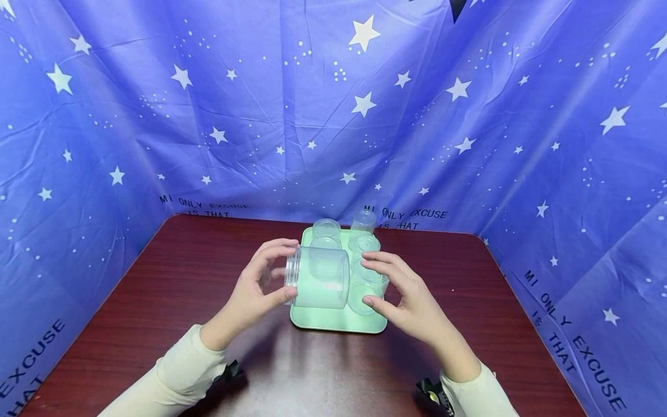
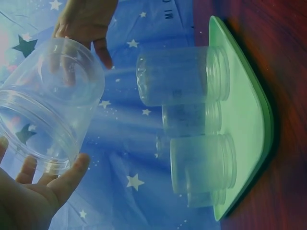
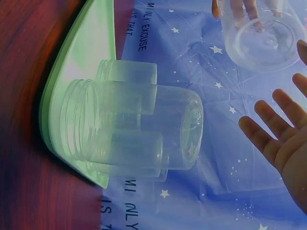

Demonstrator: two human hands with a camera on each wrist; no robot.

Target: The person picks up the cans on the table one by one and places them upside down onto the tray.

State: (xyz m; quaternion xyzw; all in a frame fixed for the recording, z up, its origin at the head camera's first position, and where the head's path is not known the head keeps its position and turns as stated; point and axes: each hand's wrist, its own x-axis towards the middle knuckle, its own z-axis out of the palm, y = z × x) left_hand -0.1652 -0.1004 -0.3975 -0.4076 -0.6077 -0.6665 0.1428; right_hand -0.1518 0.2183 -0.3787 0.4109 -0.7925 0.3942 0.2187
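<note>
A clear plastic jar (image 1: 322, 279) lies sideways in the air above the tray, its threaded mouth toward the left. My left hand (image 1: 263, 284) grips it around the threaded rim, thumb on the near side and fingers on the far side. Off the jar's base end is my right hand (image 1: 409, 292), its fingers spread and holding nothing. In the right wrist view a gap shows between those fingers and the held jar (image 3: 264, 40). Below, several clear jars (image 2: 177, 76) stand mouth down on a light green tray (image 1: 339, 320).
The tray rests on a dark red-brown wooden table (image 1: 208, 278). Blue cloth (image 1: 292, 116) printed with white stars hangs behind the table and along both sides. The standing jars fill the tray's back and right side, with one tall jar (image 3: 144, 124) at the near right.
</note>
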